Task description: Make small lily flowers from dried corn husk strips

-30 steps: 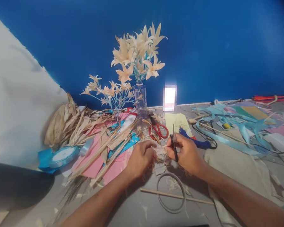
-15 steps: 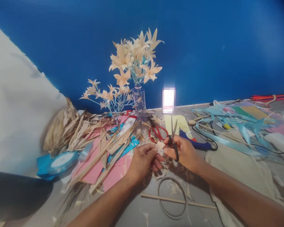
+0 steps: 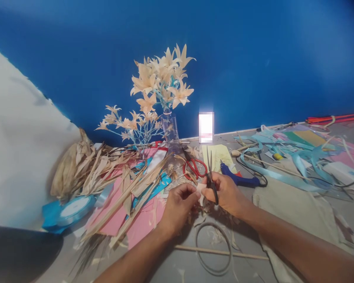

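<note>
Between my hands is a small pale piece of husk [image 3: 200,189]. The fingertips of my left hand [image 3: 179,202] pinch its left side. My right hand [image 3: 225,194] holds black-handled scissors [image 3: 211,179], blades pointing up and slightly apart, while its fingertips touch the piece's right side. Just beyond are red-handled scissors [image 3: 194,168] on the table. A blue glue gun [image 3: 240,177] lies to the right of my right hand. Below my hands, a wire ring [image 3: 197,243] rests across a thin stick [image 3: 244,255].
Pale flowers [image 3: 162,78] stand in a clear bottle [image 3: 170,131] against the blue wall. Dried husks [image 3: 69,169], pink paper [image 3: 147,218] and a blue ribbon roll [image 3: 76,208] lie left. On the right are a cloth [image 3: 295,212] and light blue ribbon [image 3: 271,174].
The camera view has tilted and shifted slightly. My left fingers have curled more, and the piece between my hands has turned more upright. The scissors remain in my right hand.
</note>
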### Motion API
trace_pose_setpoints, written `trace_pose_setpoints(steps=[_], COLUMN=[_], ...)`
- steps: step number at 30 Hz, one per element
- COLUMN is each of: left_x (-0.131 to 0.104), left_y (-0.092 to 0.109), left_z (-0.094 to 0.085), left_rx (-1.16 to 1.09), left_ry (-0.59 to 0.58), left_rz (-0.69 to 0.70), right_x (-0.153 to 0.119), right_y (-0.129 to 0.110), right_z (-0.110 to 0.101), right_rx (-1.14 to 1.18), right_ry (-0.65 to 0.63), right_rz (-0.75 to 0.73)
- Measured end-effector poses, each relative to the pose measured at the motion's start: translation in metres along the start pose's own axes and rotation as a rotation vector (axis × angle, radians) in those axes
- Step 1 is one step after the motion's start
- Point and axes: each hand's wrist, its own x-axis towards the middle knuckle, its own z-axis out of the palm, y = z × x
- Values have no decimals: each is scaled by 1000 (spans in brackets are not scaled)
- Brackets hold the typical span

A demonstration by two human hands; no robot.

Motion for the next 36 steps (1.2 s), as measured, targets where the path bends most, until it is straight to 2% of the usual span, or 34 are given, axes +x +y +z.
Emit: trace_pose_setpoints(steps=[5,9,12,14,16,18,20,22,25,27,30,36], left_x=[1,-1,-1,1,3,2,-1,-5,-8,-7,-5,-6], left_y=[-1,2,5,5,4,5,7,9,9,7,4,-1], left_z=[-1,-2,-4,-6,-8,-8,-7,-4,0,2,2,4], left_rx=[-38,-277,-344,-228,-12,200,297,296,274,295,355,412], left_ry=[7,-84,-133,-97,-24,72,129,82,-9,9,51,42], left_rz=[-26,-144,-111,-75,-18,89,183,195,132,105,134,171], right_x=[-1,3,8,11,11,10,7,4,-2,-5,-7,-10], right_y=[1,6,4,0,-5,-8,-9,-6,-2,-1,-3,-2], right_z=[1,-2,-8,-11,-13,-12,-10,-6,1,3,3,4], right_rx=[-131,-340,-222,-44,95,152,140,85,-7,-46,-116,-246], right_ry=[0,110,119,85,57,52,66,78,37,11,5,40], right_rz=[-68,-151,-112,-27,52,69,38,-10,-81,-102,-126,-195])
